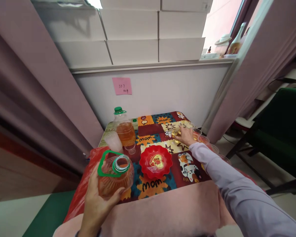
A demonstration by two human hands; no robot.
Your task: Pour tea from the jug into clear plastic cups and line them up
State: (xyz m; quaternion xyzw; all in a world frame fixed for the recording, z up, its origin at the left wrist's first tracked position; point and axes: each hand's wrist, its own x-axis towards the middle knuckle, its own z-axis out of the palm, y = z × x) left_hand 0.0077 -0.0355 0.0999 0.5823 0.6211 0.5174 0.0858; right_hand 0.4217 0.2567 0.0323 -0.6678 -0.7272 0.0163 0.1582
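Observation:
My left hand (95,200) is wrapped round a clear plastic jug (115,184) of amber liquid, its mouth uncapped and its green handle at the top. At the right back of the table, my right hand (186,135) has its fingers round a small clear plastic cup (177,134) that looks to hold yellowish liquid; the fingers partly hide it. More clear cups (203,140) stand in a row along the right edge, some behind my sleeve. Between my hands lies a red scalloped plate (145,168) with a gold heart in its middle.
A second jug (124,131), green-capped and partly filled, stands at the back left. Next to it are a stack of clear cups (113,141) and a single cup (130,148). A loose green cap (134,120) lies behind. A red plastic bag (82,179) hangs over the left edge.

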